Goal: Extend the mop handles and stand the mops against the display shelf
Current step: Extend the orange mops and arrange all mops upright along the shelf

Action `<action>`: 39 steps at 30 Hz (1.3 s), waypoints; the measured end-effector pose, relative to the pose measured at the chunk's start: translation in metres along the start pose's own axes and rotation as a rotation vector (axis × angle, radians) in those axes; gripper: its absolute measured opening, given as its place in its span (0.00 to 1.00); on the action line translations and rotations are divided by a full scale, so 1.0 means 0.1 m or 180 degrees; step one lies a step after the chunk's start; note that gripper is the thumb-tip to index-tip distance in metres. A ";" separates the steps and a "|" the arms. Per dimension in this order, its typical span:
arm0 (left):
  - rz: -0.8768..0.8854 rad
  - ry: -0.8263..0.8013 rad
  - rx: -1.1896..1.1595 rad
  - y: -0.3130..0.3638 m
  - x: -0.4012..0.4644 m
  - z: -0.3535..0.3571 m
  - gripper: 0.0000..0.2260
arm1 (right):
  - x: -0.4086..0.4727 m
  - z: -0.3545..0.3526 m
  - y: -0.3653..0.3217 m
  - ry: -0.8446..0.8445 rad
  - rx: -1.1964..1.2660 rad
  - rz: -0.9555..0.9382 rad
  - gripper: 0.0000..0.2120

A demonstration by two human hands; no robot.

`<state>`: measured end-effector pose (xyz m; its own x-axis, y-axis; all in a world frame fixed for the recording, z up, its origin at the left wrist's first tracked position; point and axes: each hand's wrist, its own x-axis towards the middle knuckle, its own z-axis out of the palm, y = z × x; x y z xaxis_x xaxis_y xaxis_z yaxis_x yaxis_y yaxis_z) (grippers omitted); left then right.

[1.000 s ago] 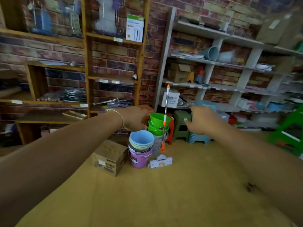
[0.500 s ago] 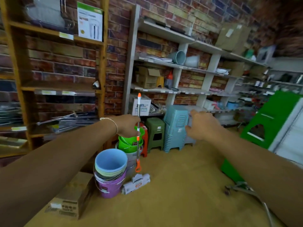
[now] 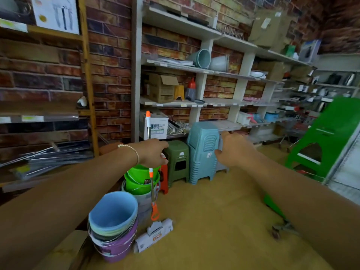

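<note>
Mop [image 3: 151, 184]: stands near upright on the floor [image 3: 214, 221], white head at the bottom, orange-tipped handle top in front of the white display shelf [image 3: 194, 103].
Left hand [image 3: 153, 152]: at the handle's middle; whether its fingers grip the handle, I cannot tell.
Right hand [image 3: 234, 151]: holds nothing, fingers relaxed and loosely spread, in front of the blue stool stack [image 3: 202, 152].
Beside the mop: green buckets [image 3: 140, 180]; nearer, a stack with a blue bucket [image 3: 113, 213] on top.
Green stool [image 3: 178, 158]: between mop and blue stools.
</note>
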<state>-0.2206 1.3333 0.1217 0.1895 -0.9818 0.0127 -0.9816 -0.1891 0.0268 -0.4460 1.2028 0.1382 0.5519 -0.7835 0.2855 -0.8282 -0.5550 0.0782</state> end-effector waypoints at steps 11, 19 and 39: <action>-0.0144 0.0054 0.0059 -0.11 1.96 -0.14 0.28 | 1.84 0.39 0.80 -0.0021 0.0046 0.0015 0.27; -0.0201 -0.0030 0.0043 -0.36 2.92 -0.07 0.30 | 2.74 0.83 0.91 -0.0103 0.0065 -0.0139 0.23; -0.0088 0.0238 -0.0391 -2.23 5.89 0.04 0.25 | 5.71 2.08 0.27 -0.0574 0.0136 -0.0148 0.28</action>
<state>0.1101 0.7974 0.1188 0.2221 -0.9713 0.0845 -0.9665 -0.2080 0.1504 -0.1328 0.6819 0.1043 0.6012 -0.7920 0.1064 -0.7986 -0.6001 0.0456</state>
